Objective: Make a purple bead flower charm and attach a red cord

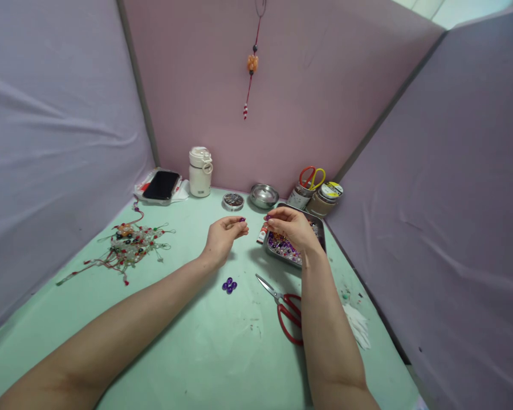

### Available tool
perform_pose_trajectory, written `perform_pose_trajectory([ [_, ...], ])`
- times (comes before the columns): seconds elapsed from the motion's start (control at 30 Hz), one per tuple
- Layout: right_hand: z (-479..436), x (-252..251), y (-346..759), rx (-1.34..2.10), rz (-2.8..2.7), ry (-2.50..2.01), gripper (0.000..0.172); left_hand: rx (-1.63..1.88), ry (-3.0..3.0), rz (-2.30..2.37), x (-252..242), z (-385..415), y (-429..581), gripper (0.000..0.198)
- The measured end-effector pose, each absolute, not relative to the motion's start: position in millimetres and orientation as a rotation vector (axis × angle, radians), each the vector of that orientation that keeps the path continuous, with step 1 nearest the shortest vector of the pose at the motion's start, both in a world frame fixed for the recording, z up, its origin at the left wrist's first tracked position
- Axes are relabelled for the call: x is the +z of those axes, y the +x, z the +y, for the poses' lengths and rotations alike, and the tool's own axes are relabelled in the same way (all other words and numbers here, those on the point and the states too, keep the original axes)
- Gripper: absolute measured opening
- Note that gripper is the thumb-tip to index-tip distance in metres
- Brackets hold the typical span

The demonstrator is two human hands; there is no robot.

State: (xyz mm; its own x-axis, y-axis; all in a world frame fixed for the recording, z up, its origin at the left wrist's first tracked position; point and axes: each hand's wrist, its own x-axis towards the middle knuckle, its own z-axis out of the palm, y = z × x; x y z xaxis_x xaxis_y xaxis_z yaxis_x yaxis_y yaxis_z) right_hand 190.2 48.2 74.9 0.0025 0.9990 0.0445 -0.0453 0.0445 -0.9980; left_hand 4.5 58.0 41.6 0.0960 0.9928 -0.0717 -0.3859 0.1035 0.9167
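Observation:
Between the thumb and fingers of my left hand (223, 238) is a purple bead (242, 220). My right hand (294, 229) pinches another purple bead (268, 217) at its fingertips. The two hands are apart, held above the table, with the right one over the near-left part of a metal tray (324, 230) of mixed beads. Below and between the hands, a small cluster of purple beads (229, 286) lies on the green tabletop. Any thread between the hands is too fine to make out.
Red-handled scissors (282, 302) lie beside my right forearm, which covers part of them. Beaded strings (130, 247) are heaped at left. Along the back stand a white bottle (200, 173), a steel bowl (264, 196) and jars (324, 199). A beaded pendant (252, 62) hangs on the wall.

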Motion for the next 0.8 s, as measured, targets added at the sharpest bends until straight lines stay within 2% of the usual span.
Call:
perform_pose_trajectory([
  [0.37, 49.0, 78.5, 187.9, 0.937, -1.341, -1.213, 0.022, 1.239, 0.952, 0.903, 43.2, 57.9, 3.9, 0.029],
  [0.8, 50.3, 75.9, 184.3, 0.903, -1.331, -1.161, 0.02, 1.195, 0.984, 0.879, 41.7, 57.3, 3.4, 0.029],
])
